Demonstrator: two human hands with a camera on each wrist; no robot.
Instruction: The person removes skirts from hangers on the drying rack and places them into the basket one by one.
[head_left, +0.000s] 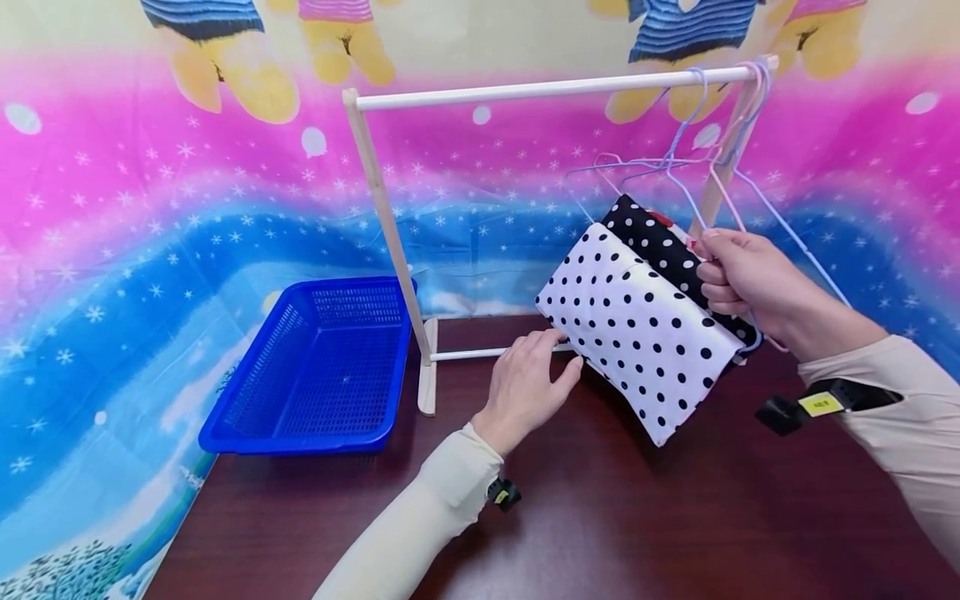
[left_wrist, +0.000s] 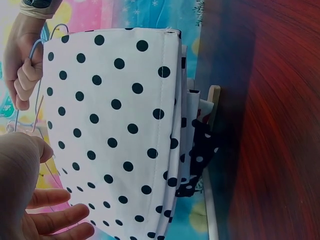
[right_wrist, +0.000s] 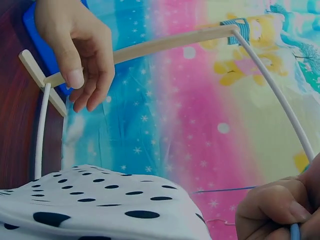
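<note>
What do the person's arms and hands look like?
The hands are bare, with no gloves. The long sleeves are plain and cream. Near each wrist sits a black gadget with a yellow label; a black strap shows on the right sleeve.

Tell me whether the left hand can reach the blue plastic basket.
Probably yes: the left hand holds nothing and the blue plastic basket is open on top. The clothes rack's wooden foot lies partly between, but the way around its front looks free.

— Head view?
— High, facing forward and down over table (head_left: 600, 525) and rack (head_left: 555, 90).
— Wrist views?
— Close by the cloth (head_left: 641, 325), both turned sideways; left faces the right hand (head_left: 750, 275), right the left hand (head_left: 525, 379).
— Shared there?
— The cloth, both hands.
</note>
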